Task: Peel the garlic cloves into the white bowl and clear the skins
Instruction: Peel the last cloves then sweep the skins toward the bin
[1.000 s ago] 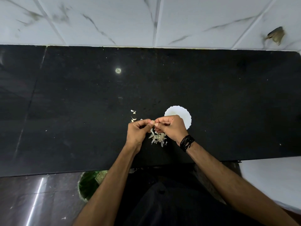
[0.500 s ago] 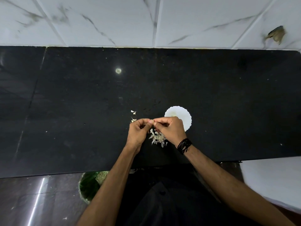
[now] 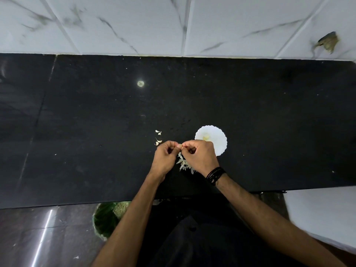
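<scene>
Head view, nearest: a green-lined waste bin (image 3: 105, 220) stands on the floor below the tabletop edge, likely placed there to take the skins; an arm cuts off part of it.
Left hand (image 3: 164, 158): fingers curled in, tips pinching a small pale garlic clove (image 3: 179, 146) from the left side.
Right hand (image 3: 200, 156): fingers curled too, tips meeting the same clove from the right; a black thread wristband (image 3: 214, 175) sits on the wrist. Both hands hold it just above the heap, apparently so peelings drop there.
Pile of papery pale garlic skins (image 3: 184, 163): on the black stone tabletop (image 3: 269, 122), partly hidden under the hands.
Loose skin scraps (image 3: 158, 137): just left of the hands.
White scalloped bowl (image 3: 211, 138): just beyond the right hand, near edge covered; something yellowish lies inside, too small to name.
Clove state: how much is peeled cannot be told.
</scene>
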`<state>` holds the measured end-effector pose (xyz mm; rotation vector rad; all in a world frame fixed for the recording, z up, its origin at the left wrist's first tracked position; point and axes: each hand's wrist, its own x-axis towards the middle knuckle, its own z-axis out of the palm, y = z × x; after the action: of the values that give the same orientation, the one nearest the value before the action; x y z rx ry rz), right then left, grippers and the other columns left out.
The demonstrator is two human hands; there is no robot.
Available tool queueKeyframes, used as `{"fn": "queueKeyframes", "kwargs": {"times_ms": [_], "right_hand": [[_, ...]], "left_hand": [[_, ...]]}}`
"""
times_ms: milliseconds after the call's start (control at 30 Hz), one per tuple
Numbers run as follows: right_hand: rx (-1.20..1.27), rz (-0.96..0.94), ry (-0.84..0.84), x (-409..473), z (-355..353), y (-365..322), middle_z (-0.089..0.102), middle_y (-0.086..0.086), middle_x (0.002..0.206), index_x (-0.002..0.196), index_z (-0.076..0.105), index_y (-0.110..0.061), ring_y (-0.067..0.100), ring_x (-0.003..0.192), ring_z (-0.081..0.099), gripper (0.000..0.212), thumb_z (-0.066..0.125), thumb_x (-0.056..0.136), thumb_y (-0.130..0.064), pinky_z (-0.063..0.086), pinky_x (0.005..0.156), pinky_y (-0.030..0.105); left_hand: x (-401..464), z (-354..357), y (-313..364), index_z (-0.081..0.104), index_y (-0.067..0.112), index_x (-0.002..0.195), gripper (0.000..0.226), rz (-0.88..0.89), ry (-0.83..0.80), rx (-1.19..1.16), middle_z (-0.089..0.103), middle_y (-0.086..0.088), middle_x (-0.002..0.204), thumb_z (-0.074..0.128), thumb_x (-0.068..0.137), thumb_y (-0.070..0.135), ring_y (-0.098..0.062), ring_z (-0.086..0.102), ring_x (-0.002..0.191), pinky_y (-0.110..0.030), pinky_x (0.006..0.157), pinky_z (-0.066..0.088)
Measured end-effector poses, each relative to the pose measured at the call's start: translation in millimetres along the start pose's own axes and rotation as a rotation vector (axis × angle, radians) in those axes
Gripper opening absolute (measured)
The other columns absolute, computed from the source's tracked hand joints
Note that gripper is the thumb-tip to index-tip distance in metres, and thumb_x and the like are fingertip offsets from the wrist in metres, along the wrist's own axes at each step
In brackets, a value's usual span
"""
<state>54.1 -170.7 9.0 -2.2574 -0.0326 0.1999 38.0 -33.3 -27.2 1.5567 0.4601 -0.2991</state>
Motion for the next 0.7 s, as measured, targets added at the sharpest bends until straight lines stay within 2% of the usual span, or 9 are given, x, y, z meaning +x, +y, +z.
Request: {"fn": "queueKeyframes", "kwargs": {"times_ms": [200,367,500,700], "right_hand": [[0.047,0.038,-0.005,1.0,1.1,1.4,0.072,-0.011,0.072,0.091,0.080,-0.014,-0.002,0.069,0.068,0.008,0.077,0.084,-0.018,0.053,0.067,0.010],[0.094,0.089,-0.024,1.6,-3.8,3.3,0.068,-0.017,0.072,0.091,0.080,-0.014,-0.012,0.068,0.065,0.009,0.080,0.083,-0.018,0.049,0.066,0.004],[0.134,0.123,-0.064,3.6,-6.3,5.6,0.072,-0.014,0.074,0.092,0.080,-0.015,-0.004,0.068,0.069,0.010,0.081,0.083,-0.020,0.055,0.068,0.012],[0.159,0.117,-0.078,5.5,-6.4,8.5,0.076,-0.006,0.076,0.093,0.081,-0.014,0.001,0.065,0.071,0.009,0.080,0.084,-0.017,0.059,0.069,0.019]], "left_hand": [[-0.5,0.7,1.5,0.068,0.015,0.092,0.012,0.007,0.006,0.038,0.068,0.001,0.081,0.061,0.100,0.017,-0.004,0.056,0.067,-0.024,0.068,0.046],[-2.6,0.5,0.9,0.072,0.017,0.090,0.007,0.036,0.059,0.031,0.073,0.001,0.084,0.068,0.095,0.017,-0.008,0.066,0.077,-0.025,0.075,0.054],[-3.6,-0.1,3.0,0.076,0.014,0.089,0.003,0.057,0.108,0.021,0.077,-0.001,0.086,0.074,0.091,0.012,-0.020,0.073,0.087,-0.032,0.085,0.060],[-5.4,4.2,5.7,0.076,0.021,0.085,0.007,0.166,0.169,0.192,0.075,0.005,0.083,0.075,0.089,0.016,-0.014,0.071,0.080,-0.031,0.079,0.059]]}}
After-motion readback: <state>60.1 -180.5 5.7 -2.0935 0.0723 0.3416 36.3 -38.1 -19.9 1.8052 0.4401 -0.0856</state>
